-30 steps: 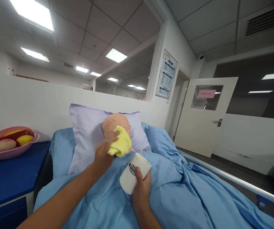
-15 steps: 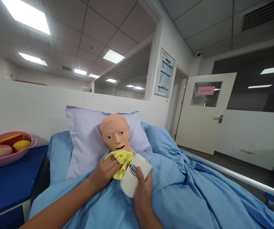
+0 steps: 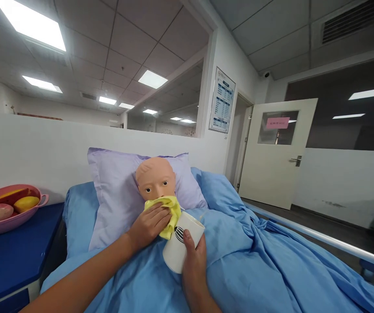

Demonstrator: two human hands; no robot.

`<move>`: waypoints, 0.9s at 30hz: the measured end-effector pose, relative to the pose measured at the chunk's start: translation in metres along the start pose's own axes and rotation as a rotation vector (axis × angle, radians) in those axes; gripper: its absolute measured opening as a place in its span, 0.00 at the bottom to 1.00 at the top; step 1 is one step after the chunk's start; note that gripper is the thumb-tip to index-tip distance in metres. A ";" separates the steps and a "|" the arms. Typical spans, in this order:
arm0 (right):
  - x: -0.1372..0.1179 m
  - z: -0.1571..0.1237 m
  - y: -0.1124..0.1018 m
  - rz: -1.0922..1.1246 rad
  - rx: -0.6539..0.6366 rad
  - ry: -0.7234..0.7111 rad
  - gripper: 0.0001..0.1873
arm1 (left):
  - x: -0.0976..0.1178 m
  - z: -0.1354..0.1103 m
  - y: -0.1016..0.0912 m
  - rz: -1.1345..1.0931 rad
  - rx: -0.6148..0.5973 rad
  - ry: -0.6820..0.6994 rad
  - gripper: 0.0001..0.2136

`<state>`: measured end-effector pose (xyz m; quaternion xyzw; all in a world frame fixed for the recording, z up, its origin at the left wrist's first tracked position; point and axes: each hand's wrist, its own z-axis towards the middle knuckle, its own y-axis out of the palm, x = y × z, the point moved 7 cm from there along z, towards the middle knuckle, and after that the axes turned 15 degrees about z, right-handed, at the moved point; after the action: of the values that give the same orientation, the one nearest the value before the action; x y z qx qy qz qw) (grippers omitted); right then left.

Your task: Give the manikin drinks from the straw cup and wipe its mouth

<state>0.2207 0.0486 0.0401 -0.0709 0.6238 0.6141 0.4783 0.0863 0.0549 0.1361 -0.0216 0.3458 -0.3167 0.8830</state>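
Note:
A training manikin [image 3: 156, 176] lies in the bed, its head on a lilac pillow [image 3: 113, 191]. My left hand [image 3: 149, 224] presses a yellow cloth [image 3: 174, 208] over the manikin's mouth and chin, fingers closed on the fabric. The mouth is hidden beneath it. In my right hand [image 3: 195, 265] is a white mug [image 3: 175, 251] with a black striped print, tilted with its rim up to the right. The thumb rests on the mug's near side, and the other fingers are mostly hidden behind it. Mug and cloth are close beside each other above the manikin's chest.
Blue bedding [image 3: 239, 269] covers the bed, with a metal side rail [image 3: 324, 239] along the right. At left, a pink basket [image 3: 20, 215] of fruit stands on a blue-topped cabinet [image 3: 14, 256]. Behind are a low white wall [image 3: 43, 152] and an open door [image 3: 272, 174].
My left hand has moved the yellow cloth up from the chin onto the manikin's mouth, covering it. The right hand with the mug has hardly moved.

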 end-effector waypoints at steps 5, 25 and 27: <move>0.001 -0.001 0.004 0.022 -0.017 0.010 0.34 | 0.000 -0.019 -0.014 -0.090 -0.024 -0.091 0.12; 0.009 0.008 -0.026 -0.164 0.094 0.063 0.39 | -0.018 -0.050 -0.020 -0.141 -0.063 -0.412 0.10; 0.012 0.013 -0.033 -0.238 0.103 0.071 0.39 | -0.032 -0.071 -0.049 -0.250 -0.049 -0.499 0.13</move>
<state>0.2433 0.0580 0.0122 -0.1415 0.6583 0.5170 0.5285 -0.0023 0.0468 0.1142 -0.1629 0.1198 -0.3997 0.8941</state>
